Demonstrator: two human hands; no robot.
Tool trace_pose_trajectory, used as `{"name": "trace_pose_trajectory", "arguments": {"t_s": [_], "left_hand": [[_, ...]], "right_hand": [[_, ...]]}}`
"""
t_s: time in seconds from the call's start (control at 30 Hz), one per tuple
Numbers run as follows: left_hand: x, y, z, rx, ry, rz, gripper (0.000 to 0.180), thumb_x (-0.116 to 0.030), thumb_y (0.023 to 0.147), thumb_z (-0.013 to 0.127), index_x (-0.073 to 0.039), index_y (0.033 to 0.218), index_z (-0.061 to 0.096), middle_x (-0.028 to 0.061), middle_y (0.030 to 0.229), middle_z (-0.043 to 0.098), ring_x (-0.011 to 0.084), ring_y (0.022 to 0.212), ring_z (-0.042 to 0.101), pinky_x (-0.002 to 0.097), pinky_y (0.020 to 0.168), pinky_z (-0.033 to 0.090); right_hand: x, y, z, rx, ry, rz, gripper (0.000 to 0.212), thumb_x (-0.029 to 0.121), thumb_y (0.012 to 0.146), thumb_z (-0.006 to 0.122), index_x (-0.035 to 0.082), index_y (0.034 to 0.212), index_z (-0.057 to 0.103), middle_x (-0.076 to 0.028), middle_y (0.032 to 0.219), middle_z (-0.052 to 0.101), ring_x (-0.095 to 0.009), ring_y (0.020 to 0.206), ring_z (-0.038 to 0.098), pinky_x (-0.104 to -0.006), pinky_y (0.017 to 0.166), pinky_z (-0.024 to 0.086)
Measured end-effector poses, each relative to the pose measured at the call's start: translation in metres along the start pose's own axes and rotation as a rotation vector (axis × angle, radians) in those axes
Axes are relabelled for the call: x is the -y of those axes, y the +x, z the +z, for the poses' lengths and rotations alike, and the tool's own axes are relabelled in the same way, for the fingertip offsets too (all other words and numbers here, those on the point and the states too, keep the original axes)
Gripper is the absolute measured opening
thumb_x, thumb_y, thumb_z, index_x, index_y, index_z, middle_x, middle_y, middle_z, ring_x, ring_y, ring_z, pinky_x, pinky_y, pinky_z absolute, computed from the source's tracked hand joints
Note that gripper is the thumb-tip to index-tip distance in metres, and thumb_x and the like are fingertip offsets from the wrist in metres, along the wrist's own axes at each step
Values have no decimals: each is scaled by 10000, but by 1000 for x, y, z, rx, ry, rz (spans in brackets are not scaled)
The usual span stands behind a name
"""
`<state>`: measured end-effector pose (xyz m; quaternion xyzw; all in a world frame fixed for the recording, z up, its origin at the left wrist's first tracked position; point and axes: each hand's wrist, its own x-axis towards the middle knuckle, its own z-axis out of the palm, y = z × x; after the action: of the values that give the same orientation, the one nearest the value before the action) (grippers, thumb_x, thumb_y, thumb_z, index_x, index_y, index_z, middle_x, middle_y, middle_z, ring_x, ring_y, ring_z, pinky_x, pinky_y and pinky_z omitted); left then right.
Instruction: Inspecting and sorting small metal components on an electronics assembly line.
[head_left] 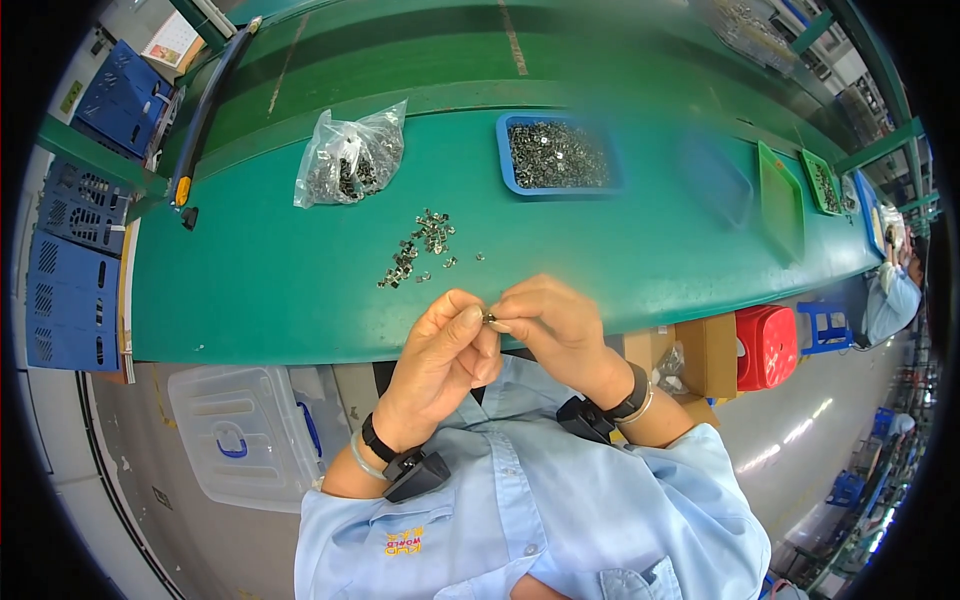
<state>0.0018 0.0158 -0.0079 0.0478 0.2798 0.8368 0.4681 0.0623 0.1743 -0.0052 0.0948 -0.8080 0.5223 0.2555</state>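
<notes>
Part (pixel 489 319), hand-held at near edge of surface (pixel 250 290)

Part: one, small, metallic, dark and shiny; exact shape hidden by the fingers. Location: between the fingertips of both hands, in front of the wearer's chest.

Left hand (pixel 445 350): grip clamped on the part, thumb against index finger; dark band and pale bracelet at the wrist.

Right hand (pixel 558 325): grip likewise clamped on the part, from the opposite side; dark band and pale bracelet at the wrist.

Loose pieces (pixel 434 232): small, metallic, in an uneven cluster beyond the hands, a few strays just beside it.

Bag (pixel 385 135): clear plastic, partly filled with metal pieces; beyond the cluster, to its left.

Blue tray (pixel 506 160): rectangular, filled with small metal pieces; toward the far side, right of the bag; right end blurred.

Green tray (pixel 780 205): on the right part of the surface; a smaller green tray (pixel 822 182), holding small pieces, stands just beyond.

Box (pixel 245 440): clear plastic, lidded, blue handles; on the floor, left.

Carton (pixel 706 357): brown, on the right, next to a red stool (pixel 766 347); blue stool (pixel 824 328) just beside that.

Crates (pixel 75 300): blue, slotted, at far left.
</notes>
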Motion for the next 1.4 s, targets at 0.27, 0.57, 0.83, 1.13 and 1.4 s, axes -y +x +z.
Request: {"name": "trace_pose_trajectory", "arguments": {"t_s": [0.27, 0.57, 0.83, 1.13, 1.4], "left_hand": [[-5, 0, 1, 13, 53, -14, 164, -227, 948, 561, -69, 928, 519, 62, 646, 562, 126, 506, 479, 255, 452, 350], [-8, -1, 8, -82, 216, -3, 163, -222, 935, 587, -75, 919, 518, 39, 652, 567, 111, 521, 503, 235, 447, 358], [-10, 0, 7, -101, 293, -27, 179, -241, 948, 566, -71, 921, 514, 44, 659, 572, 112, 530, 508, 235, 456, 367], [-8, 3, 6, -23, 188, -59, 222, -268, 970, 519, -58, 896, 521, 56, 633, 560, 123, 523, 500, 239, 455, 361], [-8, 2, 7, -35, 203, -64, 211, -254, 966, 527, -56, 895, 530, 47, 630, 554, 119, 528, 501, 234, 458, 360]], "right_hand": [[-2, 3, -2, 36, -39, -78, 154, -9, 760, 697, 46, 890, 636, -70, 836, 636, -220, 759, 614, -314, 640, 493], [1, 6, -7, 55, -73, -96, 175, -28, 742, 700, 37, 891, 634, -82, 825, 630, -237, 755, 616, -325, 640, 497], [0, 9, -12, 104, -156, -112, 166, -14, 735, 711, 36, 875, 637, -82, 816, 632, -239, 743, 612, -324, 640, 493], [-5, 7, -13, 86, -69, -111, 144, 9, 744, 713, 46, 862, 639, -69, 817, 633, -223, 744, 608, -326, 651, 490], [-4, 6, -12, 92, -46, -44, 144, 12, 749, 717, 52, 863, 639, -59, 814, 627, -202, 739, 604, -307, 628, 489]]}}
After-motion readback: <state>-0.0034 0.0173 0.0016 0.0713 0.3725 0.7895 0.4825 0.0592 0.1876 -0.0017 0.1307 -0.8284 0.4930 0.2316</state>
